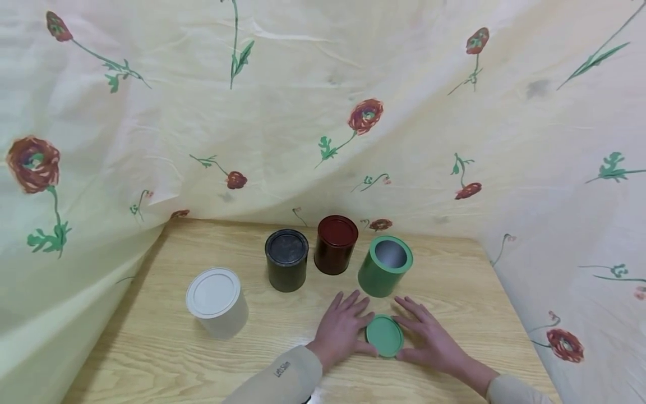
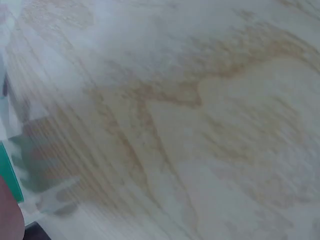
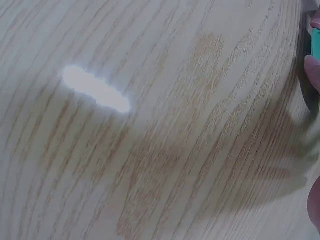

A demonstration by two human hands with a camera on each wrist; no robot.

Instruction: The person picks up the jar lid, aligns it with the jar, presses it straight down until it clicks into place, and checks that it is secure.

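Note:
A round green lid is held between two hands in front of an uncovered green can. My left hand pinches the lid's left edge between thumb and index finger, its other fingers spread toward the can. At the right edge, my right hand grips with thumb and index finger in the same way. The can stands upright with its grey inside showing. Only a sliver of the green lid shows in the left wrist view, and another bit in the right wrist view beside a fingertip.
Behind the hands stand a dark red can and a black can, both covered. A white covered can is farther left. The wooden table meets a flowered cloth at the back and sides.

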